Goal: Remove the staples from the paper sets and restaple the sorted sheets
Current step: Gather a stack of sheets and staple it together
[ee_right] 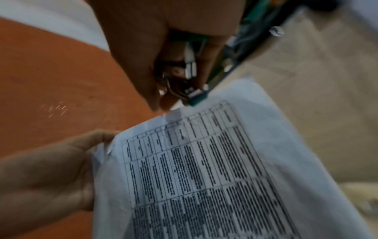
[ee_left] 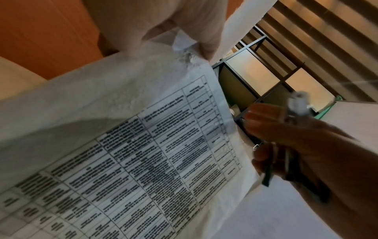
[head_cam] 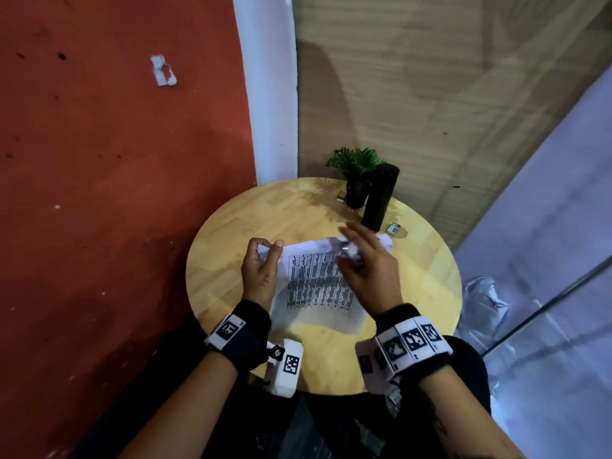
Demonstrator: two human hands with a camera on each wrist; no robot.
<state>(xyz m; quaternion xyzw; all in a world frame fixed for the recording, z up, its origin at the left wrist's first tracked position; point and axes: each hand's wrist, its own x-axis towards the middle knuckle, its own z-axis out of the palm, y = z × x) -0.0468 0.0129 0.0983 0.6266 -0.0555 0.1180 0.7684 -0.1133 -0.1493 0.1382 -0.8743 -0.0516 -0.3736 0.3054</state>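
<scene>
A small office or lounge corner: round wooden table (head_cam: 427,270), potted plant (head_cam: 356,175), red wall (head_cam: 116,160), glass partition (head_cam: 546,243).

Round wooden counter (head_cam: 231,226) bearing printed paper sheets (head_cam: 318,289), potted plant (head_cam: 356,173), black cylinder (head_cam: 379,197), two small boxes (head_cam: 393,228).

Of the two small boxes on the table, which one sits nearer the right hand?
The small box right of the black bottle; the other box lies farther back, beside the potted plant.
</scene>
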